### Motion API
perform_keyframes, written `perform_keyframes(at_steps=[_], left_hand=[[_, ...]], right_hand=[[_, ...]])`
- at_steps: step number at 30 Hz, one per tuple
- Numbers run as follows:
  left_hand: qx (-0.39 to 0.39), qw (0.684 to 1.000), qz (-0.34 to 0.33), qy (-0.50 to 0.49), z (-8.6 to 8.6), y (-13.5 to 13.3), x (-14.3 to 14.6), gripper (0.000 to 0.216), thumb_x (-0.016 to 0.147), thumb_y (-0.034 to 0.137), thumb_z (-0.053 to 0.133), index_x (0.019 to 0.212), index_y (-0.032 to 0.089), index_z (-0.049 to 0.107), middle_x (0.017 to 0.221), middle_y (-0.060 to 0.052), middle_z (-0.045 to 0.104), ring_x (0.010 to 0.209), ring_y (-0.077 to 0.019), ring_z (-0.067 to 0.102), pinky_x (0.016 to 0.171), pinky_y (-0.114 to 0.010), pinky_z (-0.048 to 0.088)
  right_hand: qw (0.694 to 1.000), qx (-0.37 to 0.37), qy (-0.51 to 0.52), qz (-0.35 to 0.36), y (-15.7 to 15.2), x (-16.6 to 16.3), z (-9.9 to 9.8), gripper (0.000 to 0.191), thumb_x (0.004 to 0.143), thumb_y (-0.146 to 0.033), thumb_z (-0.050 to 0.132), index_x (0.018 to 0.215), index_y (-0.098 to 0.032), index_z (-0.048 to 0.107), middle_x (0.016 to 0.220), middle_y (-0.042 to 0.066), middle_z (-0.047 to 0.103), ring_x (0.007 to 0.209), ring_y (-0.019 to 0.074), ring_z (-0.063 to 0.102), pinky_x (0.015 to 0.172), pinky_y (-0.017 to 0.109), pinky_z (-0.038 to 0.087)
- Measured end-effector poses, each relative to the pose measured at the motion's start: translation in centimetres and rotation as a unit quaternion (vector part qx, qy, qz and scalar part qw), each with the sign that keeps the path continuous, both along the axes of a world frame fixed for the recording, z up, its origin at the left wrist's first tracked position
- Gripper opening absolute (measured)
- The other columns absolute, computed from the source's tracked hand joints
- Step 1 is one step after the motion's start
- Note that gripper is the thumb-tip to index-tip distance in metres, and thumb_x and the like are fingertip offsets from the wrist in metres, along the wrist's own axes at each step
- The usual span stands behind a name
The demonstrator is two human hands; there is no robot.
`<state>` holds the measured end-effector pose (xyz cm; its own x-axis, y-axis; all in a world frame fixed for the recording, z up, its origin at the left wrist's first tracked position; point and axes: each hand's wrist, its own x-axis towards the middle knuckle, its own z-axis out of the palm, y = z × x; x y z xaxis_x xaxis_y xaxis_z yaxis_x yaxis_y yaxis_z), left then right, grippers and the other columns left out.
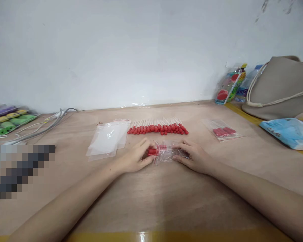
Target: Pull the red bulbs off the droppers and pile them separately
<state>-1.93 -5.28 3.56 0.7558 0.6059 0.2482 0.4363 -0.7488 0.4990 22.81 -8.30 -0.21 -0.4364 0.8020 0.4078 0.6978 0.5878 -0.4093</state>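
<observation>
My left hand [141,155] is closed around several red-tipped sticks [152,152] at the mouth of a clear zip bag [166,155]. One red end lies inside the bag, just past its red-lined opening. At the bag's other end, my right hand [195,156] pinches the plastic between thumb and fingers. Beyond both hands lies a row of red-tipped white sticks [158,128], red ends toward me. Left of that row sits a pile of flat clear zip bags [108,137]. A filled zip bag [224,131] with several red-tipped sticks rests to the right.
Grey and white cables [50,122] and packs of coloured rolls [11,117] are at the left, behind a pixelated dark object [22,168]. At the right are drink bottles [231,84], a beige bag [280,87] and a blue tissue pack [288,132]. A white wall [141,50] borders the table.
</observation>
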Motion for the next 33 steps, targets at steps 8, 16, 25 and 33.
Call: perform_keyframes(at_steps=[8, 16, 25, 33], left_hand=[[-0.130, 0.980, 0.059, -0.137, 4.7, 3.8, -5.3, 0.019, 0.074, 0.030, 0.063, 0.086, 0.018, 0.056, 0.083, -0.001, 0.065, 0.078, -0.0137, 0.062, 0.074, -0.032, 0.051], [0.142, 0.937, 0.185, -0.260, 6.1, 5.7, -2.9, 0.016, 0.078, 0.024, 0.059, 0.092, 0.020, 0.055, 0.090, 0.003, 0.061, 0.082, -0.0108, 0.060, 0.078, -0.029, 0.051], [0.294, 0.941, 0.137, 0.098, 1.8, 8.9, 7.5, 0.023, 0.078, 0.006, 0.041, 0.086, 0.015, 0.061, 0.092, -0.007, 0.054, 0.079, -0.0166, 0.054, 0.070, -0.031, 0.045], [0.226, 0.962, 0.110, 0.107, 1.5, 8.6, 7.6, 0.030, 0.075, 0.022, 0.054, 0.104, 0.014, 0.058, 0.095, -0.008, 0.056, 0.081, -0.0189, 0.057, 0.077, -0.032, 0.045]], right_hand=[[1.000, -0.003, 0.007, 0.001, 0.0, 0.0, 0.0, 0.027, 0.080, -0.034, 0.053, 0.103, -0.019, 0.056, 0.082, 0.005, 0.054, 0.070, 0.0144, 0.051, 0.064, 0.028, 0.041], [1.000, -0.010, 0.006, -0.005, 0.0, -0.1, 0.0, 0.027, 0.080, -0.034, 0.053, 0.102, -0.019, 0.057, 0.082, 0.005, 0.053, 0.072, 0.0153, 0.051, 0.066, 0.029, 0.041], [1.000, -0.010, 0.014, 0.005, 0.0, -0.1, 0.1, 0.028, 0.080, -0.033, 0.054, 0.103, -0.019, 0.057, 0.086, 0.006, 0.055, 0.075, 0.0158, 0.053, 0.069, 0.029, 0.042], [1.000, -0.005, 0.016, 0.003, 0.1, -0.1, -0.1, 0.027, 0.078, -0.033, 0.056, 0.101, -0.019, 0.057, 0.086, 0.005, 0.055, 0.074, 0.0151, 0.053, 0.067, 0.028, 0.042]])
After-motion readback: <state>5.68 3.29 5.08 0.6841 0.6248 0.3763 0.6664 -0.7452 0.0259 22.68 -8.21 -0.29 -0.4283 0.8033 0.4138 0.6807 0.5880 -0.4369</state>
